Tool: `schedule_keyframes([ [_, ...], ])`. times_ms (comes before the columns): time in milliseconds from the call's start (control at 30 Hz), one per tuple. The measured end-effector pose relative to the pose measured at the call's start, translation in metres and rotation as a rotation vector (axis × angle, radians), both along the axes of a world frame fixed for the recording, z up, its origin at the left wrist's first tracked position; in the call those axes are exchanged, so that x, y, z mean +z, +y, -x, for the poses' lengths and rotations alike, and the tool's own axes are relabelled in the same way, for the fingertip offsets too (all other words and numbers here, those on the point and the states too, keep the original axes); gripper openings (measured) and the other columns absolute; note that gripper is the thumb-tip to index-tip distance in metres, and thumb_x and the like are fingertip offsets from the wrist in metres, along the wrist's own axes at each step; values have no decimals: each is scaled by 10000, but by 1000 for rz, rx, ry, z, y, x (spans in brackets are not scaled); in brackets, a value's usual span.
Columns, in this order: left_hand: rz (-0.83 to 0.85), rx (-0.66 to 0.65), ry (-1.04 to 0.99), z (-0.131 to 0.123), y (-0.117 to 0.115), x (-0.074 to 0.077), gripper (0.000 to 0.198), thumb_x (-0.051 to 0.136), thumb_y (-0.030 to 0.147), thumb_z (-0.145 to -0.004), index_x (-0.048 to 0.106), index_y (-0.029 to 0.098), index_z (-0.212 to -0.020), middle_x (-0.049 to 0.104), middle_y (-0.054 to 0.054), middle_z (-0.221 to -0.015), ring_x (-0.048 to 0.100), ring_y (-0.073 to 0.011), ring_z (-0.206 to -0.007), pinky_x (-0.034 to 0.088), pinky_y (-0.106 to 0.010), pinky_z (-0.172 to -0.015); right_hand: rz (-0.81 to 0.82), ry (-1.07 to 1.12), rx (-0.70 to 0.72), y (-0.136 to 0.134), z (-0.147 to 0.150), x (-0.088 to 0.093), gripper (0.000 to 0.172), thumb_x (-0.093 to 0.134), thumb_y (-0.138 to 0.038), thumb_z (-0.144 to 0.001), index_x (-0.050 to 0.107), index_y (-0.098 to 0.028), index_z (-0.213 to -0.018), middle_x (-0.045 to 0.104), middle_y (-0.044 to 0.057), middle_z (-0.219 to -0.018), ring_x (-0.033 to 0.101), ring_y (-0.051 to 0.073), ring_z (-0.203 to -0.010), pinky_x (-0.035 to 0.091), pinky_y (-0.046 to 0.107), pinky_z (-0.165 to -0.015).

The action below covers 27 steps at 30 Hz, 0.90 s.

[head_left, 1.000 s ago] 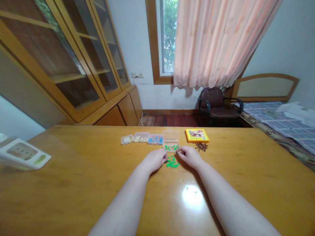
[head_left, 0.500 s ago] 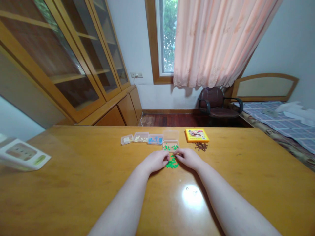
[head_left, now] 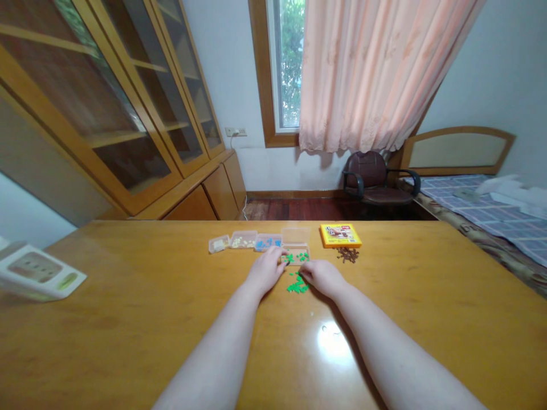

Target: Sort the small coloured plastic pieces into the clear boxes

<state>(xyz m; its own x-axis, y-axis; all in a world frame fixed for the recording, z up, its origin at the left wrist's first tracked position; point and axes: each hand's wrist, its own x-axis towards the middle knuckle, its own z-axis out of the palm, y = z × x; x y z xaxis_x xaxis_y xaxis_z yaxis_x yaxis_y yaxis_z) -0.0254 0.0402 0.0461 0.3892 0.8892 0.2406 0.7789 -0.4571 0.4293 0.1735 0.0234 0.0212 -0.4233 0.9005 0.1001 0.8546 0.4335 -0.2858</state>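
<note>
My left hand (head_left: 267, 269) is at the left edge of a clear plastic box (head_left: 296, 262) with its lid raised, thumb and fingers apart with nothing visible between them. Small green pieces (head_left: 302, 257) lie in that box in loose clusters. Nearer to me, a pile of green pieces (head_left: 298, 286) lies on the wooden table (head_left: 171, 319). My right hand (head_left: 322, 276) rests at the right of this pile, its fingers pinched together at the pile's far end. What the right fingertips hold is too small and hidden to make out.
Left of the green box stand a box of blue pieces (head_left: 268, 243), a box of cream pieces (head_left: 243, 240) and a small clear box (head_left: 219, 244). To the right are a yellow box (head_left: 341, 236) and brown pieces (head_left: 348, 254). A white device (head_left: 40, 272) stands far left.
My left hand has moved away from the green pile, forward and slightly left to the box, and its fingers have parted. The right hand has shifted slightly towards me, over the pile's edge.
</note>
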Motion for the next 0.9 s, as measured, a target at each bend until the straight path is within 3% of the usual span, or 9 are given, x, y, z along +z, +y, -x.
schedule_keyframes([
  [167,87,-115,219,-4,-9,3,103,547,243,-822,613,231,-900,609,-23,-965,587,-175,-870,449,-263,-751,-7,-5,0,-1,1,0,182,499,-260,-859,667,-207,-814,698,49,-789,613,152,-708,346,227,-614],
  [400,143,-113,278,-7,-7,-4,72,544,242,-824,604,217,-856,614,-34,-933,595,-180,-845,441,-259,-723,-65,174,3,0,-2,-2,185,512,-292,-864,680,-213,-858,703,46,-837,621,152,-754,398,222,-672],
  [533,165,-107,292,-7,-7,-4,117,509,264,-845,606,204,-873,619,-57,-927,602,-193,-833,443,-276,-733,-134,300,-110,3,-4,-3,205,498,-275,-869,690,-212,-906,708,59,-896,632,170,-804,425,242,-729],
  [667,157,-116,272,-6,-8,-5,124,499,268,-849,600,201,-876,624,-61,-910,601,-204,-818,446,-287,-714,-63,319,-226,4,-7,-2,249,504,-304,-858,674,-211,-1014,708,56,-821,624,170,-716,433,246,-669],
  [800,136,-120,229,-7,-6,-4,121,500,265,-856,599,198,-869,614,-52,-911,592,-184,-817,446,-274,-726,28,330,-85,3,-7,0,251,490,-311,-855,685,-234,-992,698,26,-785,594,144,-667,415,229,-636],
  [900,38,-32,155,-8,-4,-5,151,463,265,-884,595,192,-891,600,-54,-941,579,-179,-861,446,-276,-760,97,283,15,1,-6,2,224,501,-286,-833,706,-234,-908,695,16,-769,587,137,-667,400,225,-630],
])
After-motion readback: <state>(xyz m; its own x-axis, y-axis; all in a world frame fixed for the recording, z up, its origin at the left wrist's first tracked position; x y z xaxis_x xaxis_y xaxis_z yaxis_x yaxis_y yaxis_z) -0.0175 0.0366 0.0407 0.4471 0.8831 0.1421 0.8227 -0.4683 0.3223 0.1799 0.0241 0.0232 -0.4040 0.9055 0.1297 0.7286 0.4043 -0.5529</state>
